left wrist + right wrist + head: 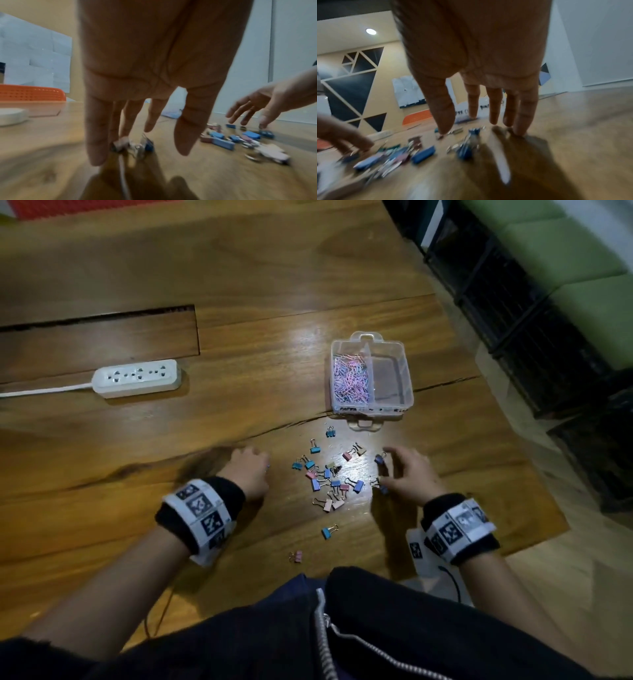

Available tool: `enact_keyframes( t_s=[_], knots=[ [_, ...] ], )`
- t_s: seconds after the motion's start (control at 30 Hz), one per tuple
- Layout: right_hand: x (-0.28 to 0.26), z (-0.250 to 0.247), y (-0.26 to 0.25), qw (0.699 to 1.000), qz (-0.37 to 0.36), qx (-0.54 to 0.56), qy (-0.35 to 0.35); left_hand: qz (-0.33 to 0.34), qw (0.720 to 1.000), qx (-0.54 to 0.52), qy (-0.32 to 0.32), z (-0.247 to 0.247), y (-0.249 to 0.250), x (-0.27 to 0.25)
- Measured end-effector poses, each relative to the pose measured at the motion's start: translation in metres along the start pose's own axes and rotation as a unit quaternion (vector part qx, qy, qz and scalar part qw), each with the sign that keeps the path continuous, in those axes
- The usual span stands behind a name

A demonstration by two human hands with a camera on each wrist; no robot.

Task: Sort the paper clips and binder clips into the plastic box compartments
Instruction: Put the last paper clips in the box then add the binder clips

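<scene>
A clear plastic box stands on the wooden table. Its left compartment holds pink and blue paper clips; the right compartment looks empty. Several blue and pink binder clips lie scattered in front of it. My left hand hovers at the pile's left edge, fingers straight and pointing down over two clips. My right hand is at the pile's right edge, fingers spread and straight, tips at the table beside blue clips. Neither hand grips anything.
A white power strip with its cord lies at the left. Two stray binder clips lie nearer my body. A marker sheet sits under my right wrist. The table edge and black crates run along the right.
</scene>
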State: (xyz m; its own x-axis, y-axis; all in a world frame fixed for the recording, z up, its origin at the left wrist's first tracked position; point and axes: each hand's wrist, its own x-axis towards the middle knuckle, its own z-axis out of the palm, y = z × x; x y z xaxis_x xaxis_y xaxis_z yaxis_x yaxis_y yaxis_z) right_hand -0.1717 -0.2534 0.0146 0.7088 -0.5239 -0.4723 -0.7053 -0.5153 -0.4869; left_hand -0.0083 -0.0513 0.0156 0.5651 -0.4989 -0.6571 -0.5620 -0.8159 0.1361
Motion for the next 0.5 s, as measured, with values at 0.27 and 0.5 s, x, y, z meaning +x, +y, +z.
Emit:
enact_keyframes(
  t_s=[0.27,0.5],
  knots=[
    [-0.028,0.05,0.0,0.994,-0.087,-0.069,0.004,0.108,0.993,-0.037,-0.002,0.045,0.034,-0.031],
    [-0.04,0.064,-0.003,0.991,-0.077,-0.109,-0.033,0.144,0.988,0.035,0.035,0.073,0.028,-0.04]
  ],
)
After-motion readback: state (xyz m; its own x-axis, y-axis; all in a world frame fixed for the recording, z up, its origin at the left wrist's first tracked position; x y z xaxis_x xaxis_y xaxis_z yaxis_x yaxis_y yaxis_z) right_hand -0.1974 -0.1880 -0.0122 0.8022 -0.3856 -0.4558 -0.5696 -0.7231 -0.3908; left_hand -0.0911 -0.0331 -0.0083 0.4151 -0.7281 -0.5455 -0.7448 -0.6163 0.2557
